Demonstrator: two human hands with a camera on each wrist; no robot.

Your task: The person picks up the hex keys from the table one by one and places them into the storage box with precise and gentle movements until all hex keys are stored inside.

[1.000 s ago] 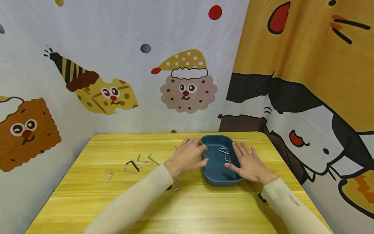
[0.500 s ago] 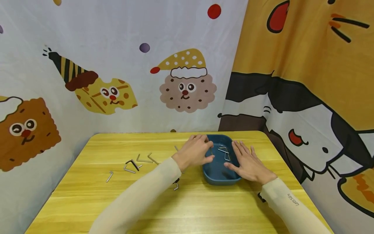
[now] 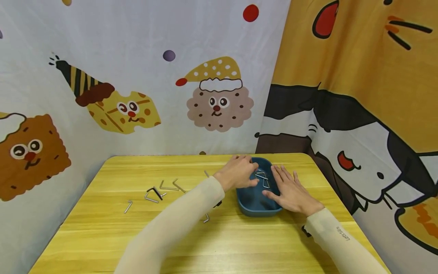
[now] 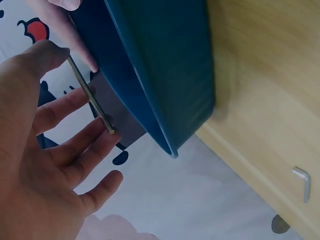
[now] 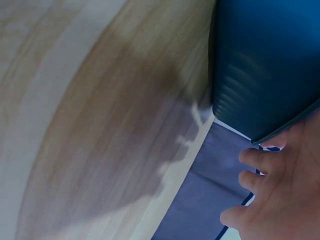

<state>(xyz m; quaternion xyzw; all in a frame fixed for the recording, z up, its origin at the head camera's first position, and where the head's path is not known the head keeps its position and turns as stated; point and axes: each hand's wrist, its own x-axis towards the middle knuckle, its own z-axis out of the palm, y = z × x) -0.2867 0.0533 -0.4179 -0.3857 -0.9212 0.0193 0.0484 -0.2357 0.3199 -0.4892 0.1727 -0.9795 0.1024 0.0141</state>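
My left fingers pinch a hex key between thumb and fingertips, its long axis slanting down toward the tray rim; the key hangs over the tray's far left part. Left hand is the nearer one to the tray interior, where other keys lie. Right hand rests flat on the tray's right rim, fingers straight, holding nothing. Tray sits near the desk far right corner. Loose keys lie scattered left of centre. Small writing on my right sleeve, not readable.
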